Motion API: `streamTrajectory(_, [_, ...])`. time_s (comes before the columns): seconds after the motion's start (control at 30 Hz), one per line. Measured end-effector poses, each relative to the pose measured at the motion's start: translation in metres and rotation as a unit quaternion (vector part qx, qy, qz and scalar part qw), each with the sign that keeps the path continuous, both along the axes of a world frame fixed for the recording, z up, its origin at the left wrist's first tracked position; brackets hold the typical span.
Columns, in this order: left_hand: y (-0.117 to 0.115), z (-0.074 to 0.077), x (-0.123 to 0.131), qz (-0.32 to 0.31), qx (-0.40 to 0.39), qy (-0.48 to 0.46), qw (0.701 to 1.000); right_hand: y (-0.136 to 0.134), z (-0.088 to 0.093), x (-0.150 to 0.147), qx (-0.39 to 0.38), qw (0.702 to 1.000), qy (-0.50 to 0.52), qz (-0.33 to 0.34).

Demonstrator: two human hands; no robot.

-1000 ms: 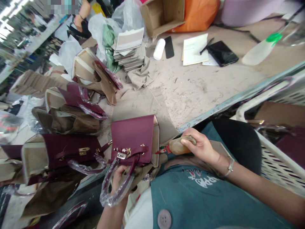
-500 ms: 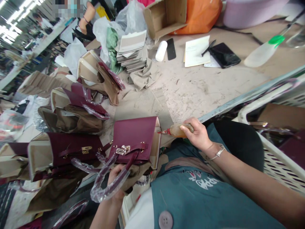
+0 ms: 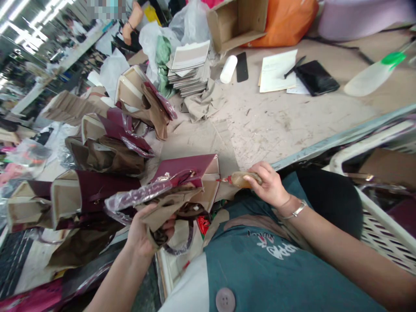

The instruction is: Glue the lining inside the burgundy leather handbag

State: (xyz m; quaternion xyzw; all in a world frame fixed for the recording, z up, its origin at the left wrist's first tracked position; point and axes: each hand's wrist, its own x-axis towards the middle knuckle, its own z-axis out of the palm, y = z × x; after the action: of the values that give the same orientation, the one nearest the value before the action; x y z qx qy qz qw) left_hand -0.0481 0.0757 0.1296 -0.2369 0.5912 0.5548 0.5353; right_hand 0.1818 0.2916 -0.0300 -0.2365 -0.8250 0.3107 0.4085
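My left hand point(image 3: 143, 232) is closed around the tan lining and plastic-wrapped handle of a burgundy handbag point(image 3: 190, 175), which is tipped up on the table's near edge. My right hand point(image 3: 268, 184) grips a small amber glue bottle point(image 3: 240, 179) with a red nozzle that points at the bag's cream side panel. A row of similar burgundy bags point(image 3: 94, 190) with brown linings lies to the left.
A stack of beige panels point(image 3: 190, 67), a white roll point(image 3: 228, 69), papers point(image 3: 276, 71), a black wallet point(image 3: 316, 78) and a squeeze bottle point(image 3: 373, 73) lie on the worn table point(image 3: 276, 121). A white crate point(image 3: 380, 203) stands at the right. Another person's arm point(image 3: 131, 21) shows far back.
My left hand has let go of the handle loop, grabbed the lining and tipped the bag up from lying flat. My right hand stays beside the bag with the bottle.
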Motion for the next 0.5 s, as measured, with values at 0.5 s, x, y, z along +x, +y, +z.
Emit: streamTrajectory(0.5, [0.129,0.043,-0.011,-0.024,0.041,0.149,0.988,-0.010,-0.010,0.007,0.024,1.000,0.010,0.003])
